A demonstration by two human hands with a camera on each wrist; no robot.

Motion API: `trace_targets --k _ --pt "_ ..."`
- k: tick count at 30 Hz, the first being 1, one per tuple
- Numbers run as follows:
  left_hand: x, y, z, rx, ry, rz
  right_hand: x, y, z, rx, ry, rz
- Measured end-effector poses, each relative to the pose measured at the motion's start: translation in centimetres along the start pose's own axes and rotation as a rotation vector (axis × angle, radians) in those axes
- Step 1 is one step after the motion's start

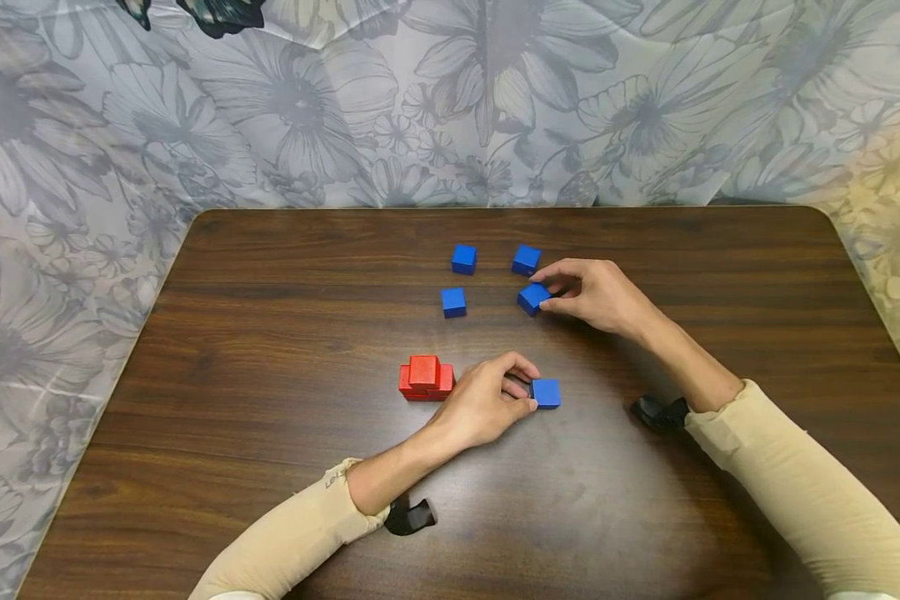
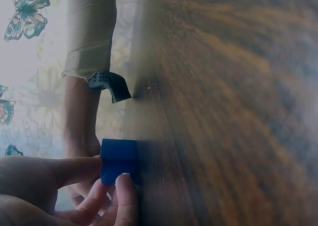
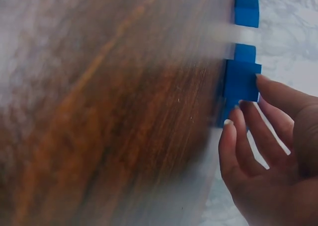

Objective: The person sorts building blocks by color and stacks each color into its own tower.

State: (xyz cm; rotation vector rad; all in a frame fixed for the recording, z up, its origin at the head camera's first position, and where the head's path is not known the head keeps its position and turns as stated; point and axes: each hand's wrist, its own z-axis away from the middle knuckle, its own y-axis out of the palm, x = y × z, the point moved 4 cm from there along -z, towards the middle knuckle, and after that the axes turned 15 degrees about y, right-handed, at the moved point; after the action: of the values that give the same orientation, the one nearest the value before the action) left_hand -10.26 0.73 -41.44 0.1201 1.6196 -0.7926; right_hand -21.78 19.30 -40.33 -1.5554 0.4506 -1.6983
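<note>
My left hand (image 1: 483,404) holds a blue block (image 1: 546,393) by its left side, thumb at the near corner and fingers at the far one. In the left wrist view, the thumb and a fingertip meet this blue block (image 2: 119,159) on two sides. Farther back, my right hand (image 1: 600,296) pinches a tilted blue block (image 1: 533,298) between thumb and fingers. Just behind that one sits another blue block (image 1: 526,259). A small stack of red blocks (image 1: 423,372) stands left of my left hand, partly covered by it.
Two more blue blocks, a far one (image 1: 463,259) and a nearer one (image 1: 453,302), lie left of my right hand on the brown wooden table (image 1: 270,308). A flower-patterned cloth (image 1: 300,108) hangs behind the table's far edge. Dark straps (image 1: 412,517) hang at both wrists.
</note>
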Motion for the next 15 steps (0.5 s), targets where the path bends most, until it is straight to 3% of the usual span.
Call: trace_targets --k 15 --pt "0.12 0.06 -0.13 0.002 0.000 -0.005 -0.10 0.29 -0.16 0.025 -0.007 0.009"
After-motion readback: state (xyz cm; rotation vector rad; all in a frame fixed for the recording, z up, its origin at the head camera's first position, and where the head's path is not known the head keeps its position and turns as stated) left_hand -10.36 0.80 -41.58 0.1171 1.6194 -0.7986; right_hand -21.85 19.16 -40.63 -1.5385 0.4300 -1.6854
